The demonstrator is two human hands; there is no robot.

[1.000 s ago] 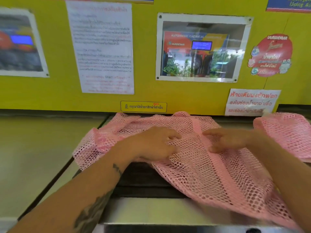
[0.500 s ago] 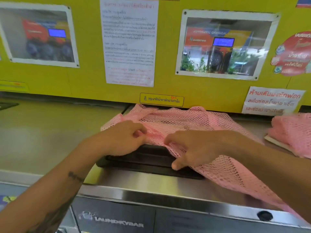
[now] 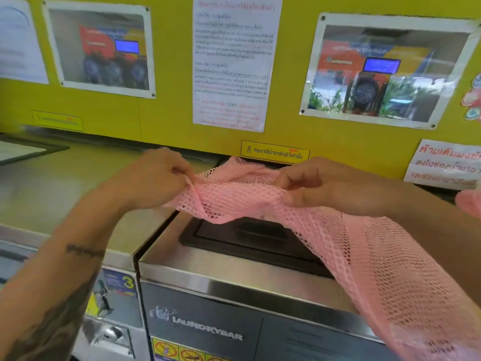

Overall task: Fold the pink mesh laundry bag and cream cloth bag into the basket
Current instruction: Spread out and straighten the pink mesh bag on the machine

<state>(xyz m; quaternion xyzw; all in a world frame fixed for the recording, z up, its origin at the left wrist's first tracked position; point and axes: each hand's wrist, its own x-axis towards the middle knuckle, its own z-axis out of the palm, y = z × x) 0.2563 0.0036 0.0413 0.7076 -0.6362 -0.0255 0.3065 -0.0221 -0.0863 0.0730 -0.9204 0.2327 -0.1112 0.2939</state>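
— Two hands on one piece of netting, is that right?

— Yes. The pink mesh laundry bag (image 3: 307, 230) is an open honeycomb net, pale pink, bunched and twisted in the middle of the frame and fanning out wide toward the lower right, where it runs off the edge.

— Where does it sit?

— Lifted above the steel top of the washing machine (image 3: 234, 277), over the black lid (image 3: 250, 235) set into that top. Its far edge lies against the foot of the yellow wall (image 3: 171, 121); the lower right part drapes over the machine's front edge.

— And the grips?

— The left hand (image 3: 153, 178), left of centre, has fingers and thumb pinched together on the bag's left end, the net twisted just below the pinch. The right hand (image 3: 320, 183), right of centre, is closed on the bag's upper edge, fingers curled over the net.

— Anything else pink?

— A scrap of pink mesh (image 3: 469, 201) at the right edge of the frame, apart from the held bag; what it belongs to cannot be told.

— Room around it?

— Bare steel shows at the lower centre in front of the lid, and the neighbouring machine's top (image 3: 59, 186) at the left lies open. Posters hang on the wall across the top of the frame.
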